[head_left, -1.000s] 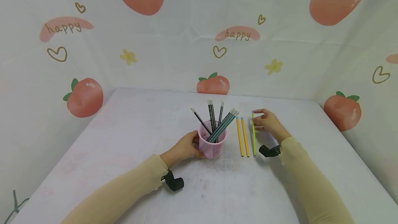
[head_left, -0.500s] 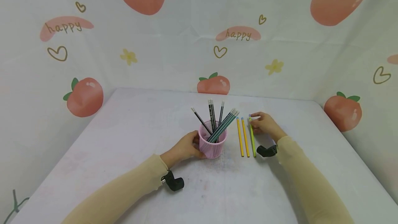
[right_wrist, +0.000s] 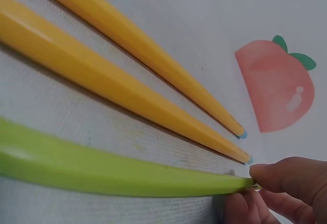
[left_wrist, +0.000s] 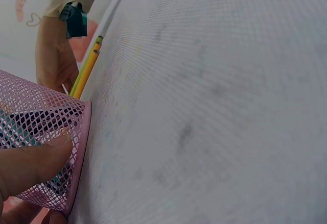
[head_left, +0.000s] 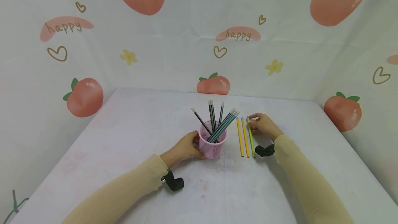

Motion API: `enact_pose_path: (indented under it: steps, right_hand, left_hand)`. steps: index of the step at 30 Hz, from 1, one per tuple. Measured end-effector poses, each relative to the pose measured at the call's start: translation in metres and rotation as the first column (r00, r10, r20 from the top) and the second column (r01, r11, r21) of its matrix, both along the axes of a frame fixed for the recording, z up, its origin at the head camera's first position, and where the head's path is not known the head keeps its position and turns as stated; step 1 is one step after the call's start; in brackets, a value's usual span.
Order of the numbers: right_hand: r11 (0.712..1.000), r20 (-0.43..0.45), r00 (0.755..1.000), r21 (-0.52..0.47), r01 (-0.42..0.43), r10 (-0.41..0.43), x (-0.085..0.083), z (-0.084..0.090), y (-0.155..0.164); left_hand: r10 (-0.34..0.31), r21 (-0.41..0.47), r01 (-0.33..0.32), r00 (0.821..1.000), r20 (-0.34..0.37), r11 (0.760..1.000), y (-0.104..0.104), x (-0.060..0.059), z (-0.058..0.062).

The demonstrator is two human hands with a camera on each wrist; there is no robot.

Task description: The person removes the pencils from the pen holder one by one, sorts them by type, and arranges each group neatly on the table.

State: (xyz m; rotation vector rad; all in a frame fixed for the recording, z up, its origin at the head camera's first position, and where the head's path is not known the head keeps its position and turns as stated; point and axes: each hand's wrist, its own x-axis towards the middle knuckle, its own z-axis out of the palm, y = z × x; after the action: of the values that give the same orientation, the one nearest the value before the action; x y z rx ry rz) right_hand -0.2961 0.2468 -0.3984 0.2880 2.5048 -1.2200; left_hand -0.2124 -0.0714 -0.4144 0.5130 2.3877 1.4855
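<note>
White table (head_left: 124, 141) with a pink mesh cup (head_left: 212, 144), two yellow pencils (head_left: 242, 137) and a green pencil (head_left: 250, 139)

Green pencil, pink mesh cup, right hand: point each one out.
green pencil (right_wrist: 102, 170), right wrist view, middle of its shaft
pink mesh cup (head_left: 212, 147), head view, front of its mesh wall
right hand (head_left: 262, 126), head view, back of the hand

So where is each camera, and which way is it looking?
Head: up high, looking forward and down at the table; both hands and sleeves show.
Left wrist: low by the pink cup, looking across the table; the left hand grips the cup.
Right wrist: near the tabletop, looking along the pencils; the right hand pinches the green pencil.
All three show the yellow pencils.
</note>
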Motion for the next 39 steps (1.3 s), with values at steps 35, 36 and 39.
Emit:
enact_pose_path:
  steps: [35, 36, 39]
  right_hand:
    - [0.998, -0.009, 0.999, 0.045, -0.032, 0.032, -0.0013, -0.0006, -0.0022]
    - [0.999, -0.008, 1.000, 0.042, -0.029, 0.029, -0.0014, -0.0006, -0.0020]
    - [0.999, -0.010, 1.000, 0.029, -0.024, 0.025, -0.0013, -0.0004, -0.0018]
  left_hand:
    - [-0.002, 0.017, 0.002, 1.000, 0.014, 1.000, 0.0004, -0.0011, -0.0012]
    - [-0.003, 0.017, 0.003, 1.000, 0.012, 1.000, 0.0004, -0.0012, -0.0011]
    - [-0.001, 0.014, 0.001, 1.000, 0.010, 1.000, 0.0008, -0.0014, -0.0011]
